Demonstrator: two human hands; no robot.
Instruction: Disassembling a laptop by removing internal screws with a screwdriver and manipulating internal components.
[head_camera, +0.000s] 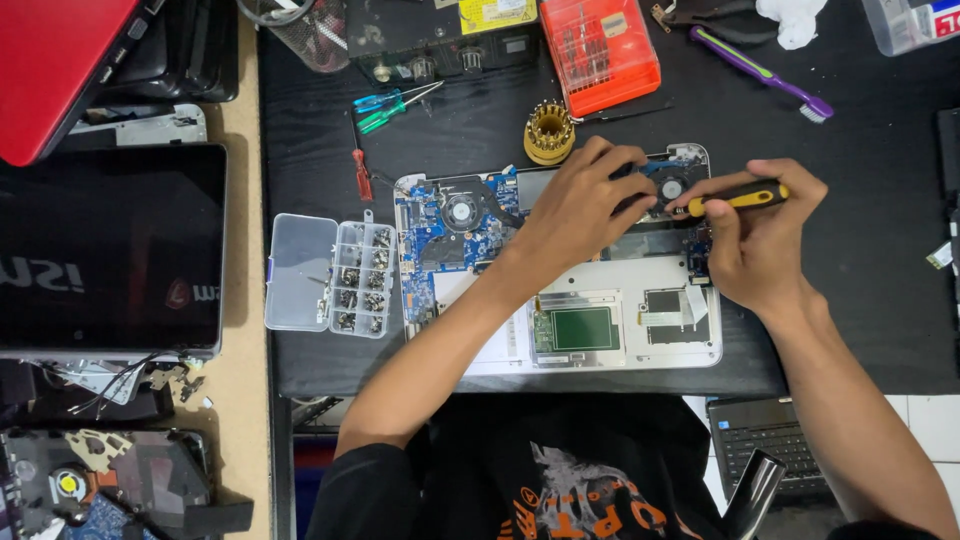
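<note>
Left of the clear screw organiser (330, 273): closed black laptop (110, 250). Beyond it: red screwdriver (361, 172), brass bit holder (549, 132), orange case (600, 52), purple brush (762, 73), possibly a toothbrush.

Both hands work a yellow-handled screwdriver (738, 198) over an opened laptop (560, 300).

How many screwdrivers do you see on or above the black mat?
4: a yellow-and-black screwdriver in the right hand; a blue screwdriver and a green screwdriver lying beside each other; a small red screwdriver below them. The hands may hide more.
</note>
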